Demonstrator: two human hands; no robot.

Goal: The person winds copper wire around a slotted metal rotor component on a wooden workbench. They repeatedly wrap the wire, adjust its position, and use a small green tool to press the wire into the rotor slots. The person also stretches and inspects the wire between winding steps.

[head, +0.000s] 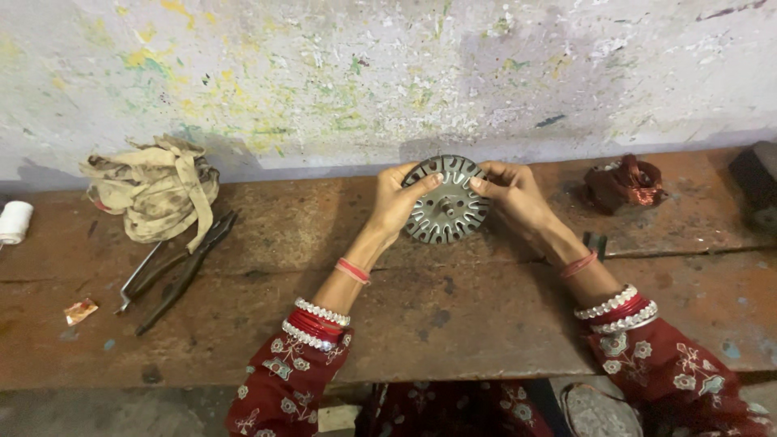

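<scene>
A round grey metal disc with slots around its rim and a hub in the middle [447, 202] stands tilted above the rusty brown workbench [453, 316]. My left hand [398, 198] grips its left edge, thumb across the face. My right hand [508, 188] holds the right edge, with fingertips near the hub. Both wrists wear red and white bangles, and the sleeves are dark red with a flower pattern.
Dark pliers [182, 271] lie at the left, below a crumpled dirty rag [155, 188]. A white spool [14, 221] sits at the far left edge. A coil of copper wire [625, 183] rests at the right, a dark block [757, 174] beyond it. A paint-spattered wall [388, 73] backs the bench.
</scene>
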